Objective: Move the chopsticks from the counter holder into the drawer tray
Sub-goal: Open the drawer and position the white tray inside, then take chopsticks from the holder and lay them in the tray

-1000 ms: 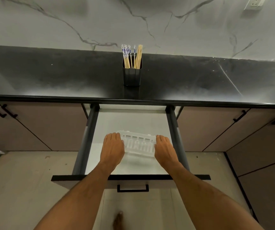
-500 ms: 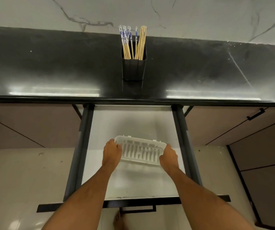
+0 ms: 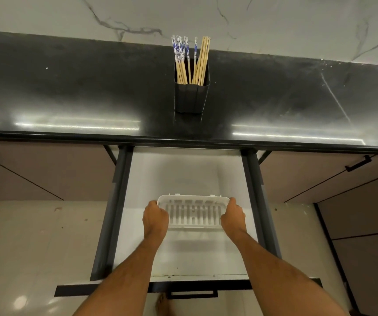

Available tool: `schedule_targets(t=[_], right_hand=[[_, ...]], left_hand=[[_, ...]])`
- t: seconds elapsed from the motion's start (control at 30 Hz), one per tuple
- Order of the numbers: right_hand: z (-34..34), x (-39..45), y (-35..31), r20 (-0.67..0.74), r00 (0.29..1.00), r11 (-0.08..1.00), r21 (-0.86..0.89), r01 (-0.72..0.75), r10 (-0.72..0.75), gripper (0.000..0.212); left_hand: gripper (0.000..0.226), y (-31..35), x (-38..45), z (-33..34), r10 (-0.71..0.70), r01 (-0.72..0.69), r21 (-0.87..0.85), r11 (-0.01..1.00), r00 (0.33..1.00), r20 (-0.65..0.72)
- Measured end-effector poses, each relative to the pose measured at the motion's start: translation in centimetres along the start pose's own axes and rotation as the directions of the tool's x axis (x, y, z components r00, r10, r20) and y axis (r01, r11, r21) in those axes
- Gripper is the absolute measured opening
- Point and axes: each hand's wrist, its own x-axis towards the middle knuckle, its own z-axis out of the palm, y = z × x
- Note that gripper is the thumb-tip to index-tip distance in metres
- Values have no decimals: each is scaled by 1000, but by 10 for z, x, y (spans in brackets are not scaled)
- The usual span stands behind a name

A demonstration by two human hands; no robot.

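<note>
Chopsticks point(image 3: 190, 62): bundle of light wooden sticks, some with blue-and-white patterned tops, standing upright in a dark square-sided plastic holder point(image 3: 191, 96) on the glossy black stone counter point(image 3: 69, 99), near its back edge, roughly centred above the drawer. None in the tray yet

White slotted plastic tray point(image 3: 193, 213): rectangular, rounded corners, sits inside the open drawer point(image 3: 183, 174) on its white floor, about mid-depth. Nothing visible in the tray

Left hand point(image 3: 155, 218) grips the tray's left end, fingers curled around the rim. Right hand point(image 3: 233, 216) grips the right end the same way, fingers wrapped over the edge. Both forearms reach in over the drawer front

No readable writing, brand or label on holder, tray or drawer. Chopstick top pattern too small to read as text

Drawer: dark grey metal side rails, black front panel with a slim black bar handle point(image 3: 192, 294) at the bottom of view. Flanking cabinet fronts point(image 3: 46, 172) are matte brown with black handles. Counter shows glare streaks along its front edge. Wall point(image 3: 274, 23) behind is white marble-look with grey veins. Floor point(image 3: 35, 247) is pale glossy tile; a bare foot point(image 3: 161, 304) shows below the drawer front
</note>
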Motion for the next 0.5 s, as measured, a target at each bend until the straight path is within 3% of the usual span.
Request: schedule_targets(t=[0.33,0.5], right_hand=[[-5,-3,-4,10,1000,1000,-9,3,-3,46],[-33,1,-29,-131,983,986,-121,112,-128,33]], left_hand=[[17,2,-2,-4,5,-5,32,999,1000,-5],[37,42,5,-22,207,-198,144,970,977,-54]])
